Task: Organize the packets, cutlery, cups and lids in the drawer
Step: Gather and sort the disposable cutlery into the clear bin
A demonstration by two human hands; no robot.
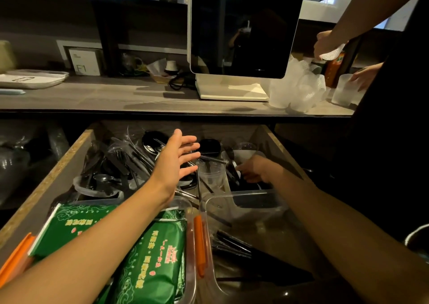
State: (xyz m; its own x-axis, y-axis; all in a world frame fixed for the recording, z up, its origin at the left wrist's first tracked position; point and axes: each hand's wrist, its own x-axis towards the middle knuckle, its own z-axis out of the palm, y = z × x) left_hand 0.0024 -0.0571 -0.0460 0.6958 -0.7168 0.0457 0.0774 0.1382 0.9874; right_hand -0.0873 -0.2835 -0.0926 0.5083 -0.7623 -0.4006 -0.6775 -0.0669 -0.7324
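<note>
the drawer stands pulled out under the counter, and everything below is placed against it. nearest its front edge, on the left, a clear tub with orange clips holds the green packets; a second clear tub sits beside it to the right, with black cutlery in its bottom. toward the drawer's back left lies a tangle of loose black forks and spoons over clear lids; black lids sit at the back wall, and a clear cup stands mid-drawer.

the left hand hovers over the tangle, fingers spread and straight, holding nothing. the right hand reaches into a small tray at the drawer's back right; its fingers curl down among black cutlery there, but whether they grip a piece i cannot tell.

to do this step well, i'd judge: gather cutlery handles-aligned in bunches, lift clear of the lids so nothing snags, and fill one tub per kind.

the drawer's front right is dark, the tubs' near ends are cut off, and the cup's contents are unclear.
</note>
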